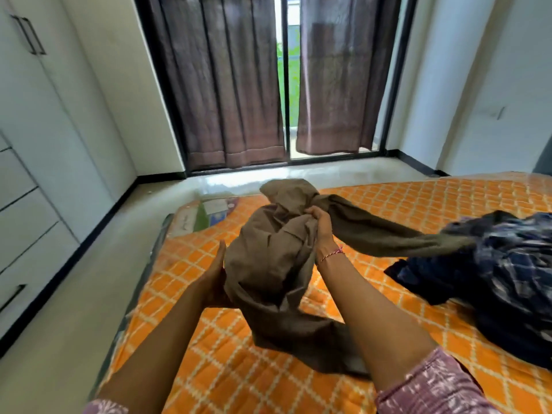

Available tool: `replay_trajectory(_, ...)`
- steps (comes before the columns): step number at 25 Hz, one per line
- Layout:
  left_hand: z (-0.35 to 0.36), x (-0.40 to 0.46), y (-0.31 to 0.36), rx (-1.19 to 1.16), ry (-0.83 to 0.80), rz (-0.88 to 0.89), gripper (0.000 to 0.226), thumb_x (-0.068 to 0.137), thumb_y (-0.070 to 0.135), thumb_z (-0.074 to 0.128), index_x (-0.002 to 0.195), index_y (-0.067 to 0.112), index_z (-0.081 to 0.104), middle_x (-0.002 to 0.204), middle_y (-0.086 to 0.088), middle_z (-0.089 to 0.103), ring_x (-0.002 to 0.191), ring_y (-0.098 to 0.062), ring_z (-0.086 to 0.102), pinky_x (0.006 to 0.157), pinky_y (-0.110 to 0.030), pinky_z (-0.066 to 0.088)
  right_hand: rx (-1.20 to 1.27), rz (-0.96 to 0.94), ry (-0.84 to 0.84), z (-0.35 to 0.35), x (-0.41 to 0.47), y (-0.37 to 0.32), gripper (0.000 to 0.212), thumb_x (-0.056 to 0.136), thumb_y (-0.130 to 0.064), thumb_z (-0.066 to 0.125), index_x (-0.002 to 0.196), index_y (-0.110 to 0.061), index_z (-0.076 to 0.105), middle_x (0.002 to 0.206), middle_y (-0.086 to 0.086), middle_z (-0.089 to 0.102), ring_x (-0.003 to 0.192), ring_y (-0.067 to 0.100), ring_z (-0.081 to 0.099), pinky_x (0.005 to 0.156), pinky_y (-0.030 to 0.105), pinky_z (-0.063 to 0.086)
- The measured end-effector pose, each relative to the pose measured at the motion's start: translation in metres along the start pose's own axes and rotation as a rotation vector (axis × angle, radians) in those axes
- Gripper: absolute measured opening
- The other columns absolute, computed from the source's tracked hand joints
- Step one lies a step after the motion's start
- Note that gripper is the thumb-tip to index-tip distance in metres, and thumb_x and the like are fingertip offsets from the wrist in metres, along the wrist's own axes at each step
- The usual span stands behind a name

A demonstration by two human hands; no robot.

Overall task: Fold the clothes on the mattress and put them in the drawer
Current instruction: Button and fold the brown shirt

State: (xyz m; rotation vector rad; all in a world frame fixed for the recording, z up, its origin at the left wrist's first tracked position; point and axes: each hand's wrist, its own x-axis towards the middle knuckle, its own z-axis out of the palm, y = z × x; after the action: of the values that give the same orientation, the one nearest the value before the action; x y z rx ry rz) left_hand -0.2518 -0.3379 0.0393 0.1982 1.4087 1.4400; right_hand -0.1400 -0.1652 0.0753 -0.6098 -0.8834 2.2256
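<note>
Matt brown cloth garment (268,258), quilted orange mattress (239,369), glossy floor (74,324).

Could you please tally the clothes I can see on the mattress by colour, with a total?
Brown: 1, the brown garment, bunched and held by the left hand and right hand.
Dark blue checked: 1, the dark blue pile; whether it is one piece, I cannot tell.
Total: 2
</note>
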Motion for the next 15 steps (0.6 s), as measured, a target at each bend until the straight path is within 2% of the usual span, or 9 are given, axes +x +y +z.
replay_trajectory(2, 0.016, -0.007, 0.011, -0.178, 0.035, 0.230, 0.068, 0.095, 0.061, 0.014, 0.105, 0.013, 0.062, 0.103, -0.008, 0.066, 0.077, -0.029, 0.065, 0.064, -0.035, 0.051, 0.030, -0.097, -0.031, 0.012, 0.007, 0.008, 0.063, 0.097, -0.007, 0.031, 0.045, -0.012, 0.067, 0.055, 0.001, 0.065, 0.054, 0.009, 0.064, 0.065, 0.023, 0.052)
replay_trajectory(4, 0.025, -0.005, 0.032, -0.282, 0.038, 0.395, 0.056, 0.101, 0.044, 0.023, 0.091, 0.018, 0.071, 0.089, -0.007, 0.070, 0.073, -0.023, 0.069, 0.062, -0.030, 0.054, -0.004, -0.137, -0.076, 0.001, 0.018, 0.028, 0.051, 0.098, -0.018, 0.037, 0.062, -0.015, 0.074, 0.067, 0.001, 0.070, 0.065, 0.011, 0.067, 0.083, 0.032, 0.051)
replay_trajectory(6, 0.024, -0.001, 0.057, -0.170, 0.083, 0.413, 0.041, 0.100, 0.027, 0.040, 0.077, 0.018, 0.073, 0.072, -0.005, 0.071, 0.065, -0.019, 0.068, 0.065, -0.031, 0.052, -0.168, -0.084, -0.121, -0.014, 0.020, 0.033, 0.031, 0.092, -0.026, 0.048, 0.080, -0.017, 0.075, 0.071, 0.002, 0.071, 0.069, 0.013, 0.067, 0.097, 0.045, 0.046)
replay_trajectory(8, 0.020, 0.006, 0.075, -0.040, 0.136, 0.355, 0.028, 0.094, 0.013, 0.046, 0.077, 0.011, 0.069, 0.060, -0.006, 0.069, 0.052, -0.019, 0.066, 0.062, -0.029, 0.051, -0.304, 0.064, -0.153, -0.013, 0.017, 0.010, 0.028, 0.094, -0.031, 0.050, 0.098, -0.010, 0.068, 0.084, 0.007, 0.072, 0.079, 0.019, 0.067, 0.090, 0.041, 0.051)
replay_trajectory(10, 0.023, 0.008, 0.091, -0.024, 0.176, 0.362, 0.018, 0.090, 0.006, 0.047, 0.081, 0.007, 0.064, 0.057, -0.006, 0.068, 0.048, -0.019, 0.064, 0.056, -0.024, 0.053, -0.716, 0.213, -0.080, -0.008, 0.012, -0.017, 0.038, 0.090, -0.045, 0.056, 0.104, -0.011, 0.063, 0.094, 0.011, 0.068, 0.085, 0.025, 0.064, 0.077, 0.037, 0.054)
replay_trajectory(11, 0.026, 0.009, 0.098, -0.024, 0.191, 0.380, 0.017, 0.088, 0.004, 0.047, 0.081, 0.006, 0.063, 0.057, -0.006, 0.068, 0.047, -0.018, 0.064, 0.053, -0.023, 0.053, -0.985, 0.251, -0.044, -0.008, 0.013, -0.032, 0.037, 0.090, -0.047, 0.055, 0.097, -0.011, 0.061, 0.089, 0.010, 0.064, 0.080, 0.024, 0.060, 0.068, 0.030, 0.049)
replay_trajectory(13, 0.034, 0.009, 0.110, -0.021, 0.180, 0.395, 0.015, 0.083, 0.003, 0.049, 0.082, 0.007, 0.063, 0.059, -0.006, 0.068, 0.048, -0.018, 0.063, 0.054, -0.022, 0.053, -1.335, 0.079, 0.067, -0.006, 0.017, -0.041, 0.032, 0.095, -0.036, 0.048, 0.087, -0.007, 0.059, 0.086, 0.015, 0.059, 0.076, 0.026, 0.055, 0.061, 0.026, 0.037)
replay_trajectory(14, 0.036, 0.011, 0.114, -0.015, 0.162, 0.392, 0.012, 0.078, 0.005, 0.051, 0.081, 0.007, 0.063, 0.061, -0.006, 0.068, 0.049, -0.019, 0.063, 0.055, -0.022, 0.052, -1.388, -0.073, 0.078, -0.002, 0.024, -0.042, 0.033, 0.097, -0.032, 0.046, 0.096, -0.004, 0.062, 0.099, 0.018, 0.062, 0.087, 0.028, 0.058, 0.066, 0.027, 0.037)
replay_trajectory(15, 0.038, 0.010, 0.119, -0.009, 0.145, 0.392, 0.013, 0.070, 0.008, 0.054, 0.080, 0.007, 0.063, 0.064, -0.007, 0.068, 0.051, -0.019, 0.063, 0.056, -0.022, 0.052, -1.250, -0.168, 0.019, 0.003, 0.029, -0.043, 0.033, 0.098, -0.031, 0.044, 0.109, -0.005, 0.062, 0.111, 0.015, 0.064, 0.096, 0.025, 0.058, 0.073, 0.026, 0.041)
